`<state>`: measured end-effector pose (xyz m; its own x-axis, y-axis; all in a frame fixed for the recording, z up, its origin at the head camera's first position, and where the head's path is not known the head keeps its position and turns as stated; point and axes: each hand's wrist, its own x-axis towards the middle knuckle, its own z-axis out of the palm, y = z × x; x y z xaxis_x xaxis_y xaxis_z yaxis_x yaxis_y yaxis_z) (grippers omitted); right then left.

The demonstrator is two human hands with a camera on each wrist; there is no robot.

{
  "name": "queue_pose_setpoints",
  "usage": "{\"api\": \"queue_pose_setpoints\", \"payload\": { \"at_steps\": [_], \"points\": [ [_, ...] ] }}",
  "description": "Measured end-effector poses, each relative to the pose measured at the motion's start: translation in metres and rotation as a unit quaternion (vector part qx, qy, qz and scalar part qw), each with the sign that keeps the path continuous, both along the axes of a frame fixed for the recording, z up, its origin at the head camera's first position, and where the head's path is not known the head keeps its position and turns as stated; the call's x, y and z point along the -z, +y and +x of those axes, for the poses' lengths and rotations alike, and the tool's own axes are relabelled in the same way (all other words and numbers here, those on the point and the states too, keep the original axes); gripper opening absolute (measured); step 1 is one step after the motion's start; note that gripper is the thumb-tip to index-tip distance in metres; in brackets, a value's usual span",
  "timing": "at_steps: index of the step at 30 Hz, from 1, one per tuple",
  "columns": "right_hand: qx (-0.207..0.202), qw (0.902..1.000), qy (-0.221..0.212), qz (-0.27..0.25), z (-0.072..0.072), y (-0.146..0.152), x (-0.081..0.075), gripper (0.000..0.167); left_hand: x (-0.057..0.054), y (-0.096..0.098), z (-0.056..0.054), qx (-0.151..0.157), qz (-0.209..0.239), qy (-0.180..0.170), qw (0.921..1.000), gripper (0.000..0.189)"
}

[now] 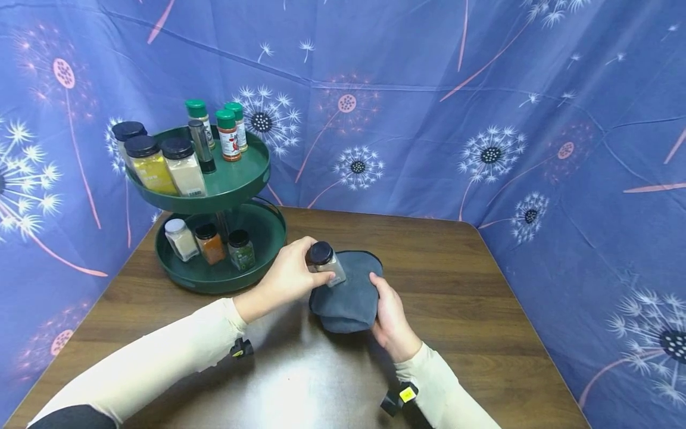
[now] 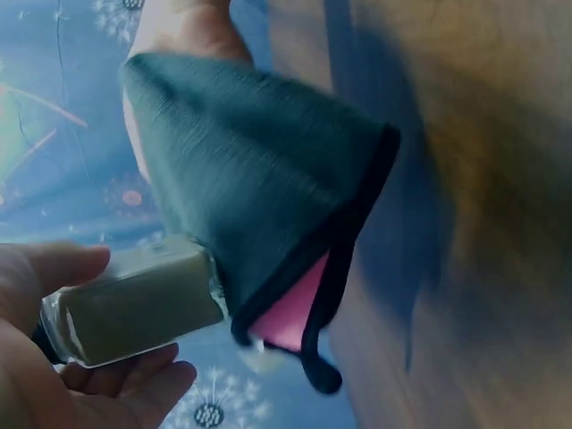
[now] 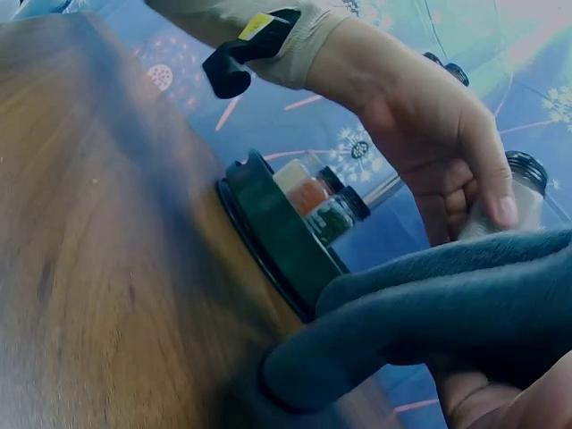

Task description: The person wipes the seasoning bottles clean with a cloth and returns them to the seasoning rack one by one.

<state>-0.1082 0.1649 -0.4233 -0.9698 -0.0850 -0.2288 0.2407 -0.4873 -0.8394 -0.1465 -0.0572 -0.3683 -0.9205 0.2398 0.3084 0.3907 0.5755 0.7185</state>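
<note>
Between thumb and fingers, my left hand (image 1: 292, 271) grips a clear spice jar (image 1: 333, 271) with a black lid and pale contents. My right hand (image 1: 392, 313) holds a folded grey-blue cloth (image 1: 351, 298) by its right side, thumb on top. The jar's base is right at the cloth's surface in the head view. In the left wrist view the cloth (image 2: 250, 152) hangs in a fold, showing dark edging and a pink underside. The right wrist view has the left hand (image 3: 438, 134) above the cloth's folded layers (image 3: 429, 313), with part of the jar hidden behind them.
A green two-tier turntable rack (image 1: 220, 286) stands at the left on the wooden table (image 1: 429, 268). Its upper tier (image 1: 241, 173) carries several jars and green-capped bottles. Three jars, including an orange one (image 1: 211, 244), stand below. A patterned blue curtain (image 1: 407, 119) surrounds the table.
</note>
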Motion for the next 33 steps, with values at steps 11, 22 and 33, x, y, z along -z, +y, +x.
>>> {"api": "queue_pose_setpoints", "payload": {
  "at_steps": [11, 22, 33],
  "points": [
    [0.037, 0.9988, -0.005, 0.03, 0.002, 0.013, -0.002, 0.021, -0.021, -0.03, -0.043, -0.023, -0.101, -0.031, 0.9941, 0.051],
    [0.036, 0.9988, -0.012, 0.032, 0.003, 0.017, 0.0, 0.022, -0.019, -0.075, -0.095, -0.048, -0.152, -0.1, 0.9821, 0.053],
    [0.037, 0.9986, -0.007, 0.036, 0.003, 0.02, 0.0, 0.023, -0.007, -0.099, -0.131, -0.081, -0.158, -0.146, 0.9732, 0.067]
  ]
}}
